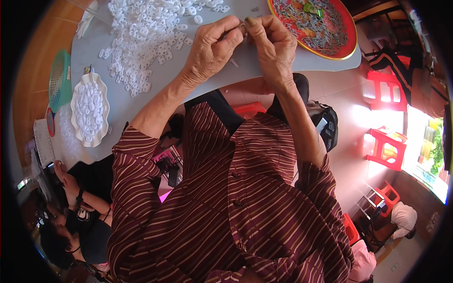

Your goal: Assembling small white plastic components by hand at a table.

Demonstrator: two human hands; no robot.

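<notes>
My left hand (212, 52) and my right hand (274, 51) meet fingertip to fingertip over the table's near edge. Both are closed in a pinch; whatever lies between the fingers is too small and hidden to name. Left of my left hand spreads a big heap of small white plastic pieces (130, 52) with holes in them. Beyond my right hand stands a round red tray (350, 28) with a gold rim, full of small thin grey metal pieces (302, 30). A bright green object (313, 9) lies on them. One small pale piece (233, 62) rests below my hands.
On the grey table (198, 87), a white scalloped dish (104, 120) holds more white pieces. A green basket (59, 80) stands at the left edge. Another person's arm (92, 200) is at lower left. Red stools (387, 148) stand on the floor to the right.
</notes>
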